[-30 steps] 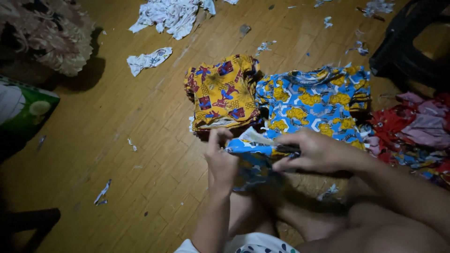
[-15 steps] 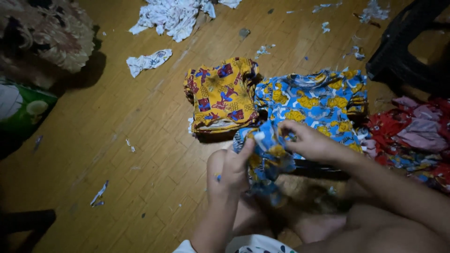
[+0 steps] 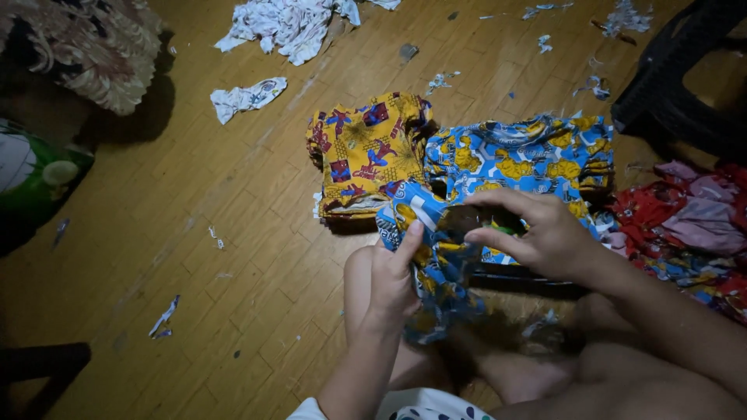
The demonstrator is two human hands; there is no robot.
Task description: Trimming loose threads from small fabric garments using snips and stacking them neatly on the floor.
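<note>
Blue-and-yellow printed cloth (image 3: 436, 264) sits between both hands, low centre of the head view, held just above the wood floor (image 3: 233, 257) in front of the person's bare legs. Left hand (image 3: 389, 280) is closed on the cloth's left edge, thumb up over a white band. Right hand (image 3: 545, 233) is pinched on the upper right part, fingers curled around a dark opening in the fabric; can't tell what the opening is. Hands are near each other but apart, cloth bunched between them. Judgement: thin cotton, light, fully limp, no stiffness, will sag and fold wherever unsupported; not fragile, not slippery. Best hold looks like the hemmed edges or the banded edge, two spread points, otherwise it collapses into a wad. Just behind the hands: blue stack (image 3: 529, 155) of the same print, folded, and touching its left side a yellow stack (image 3: 366, 152) with red-blue figures, also folded. Right of those, a red pile (image 3: 685, 225), loose and crumpled, close to the right forearm. Black stool (image 3: 677, 85) at upper right. White scraps (image 3: 288, 23) heaped at top, one white scrap (image 3: 249, 97) lying apart, small snippets scattered over the boards. Floral fabric (image 3: 101, 47) top left, green bag (image 3: 39, 171) at the left edge. Obstructions: nothing between the hands and the stacks; the red pile and the person's own knees crowd the right and near side. Left floor area carries only snippets.
</note>
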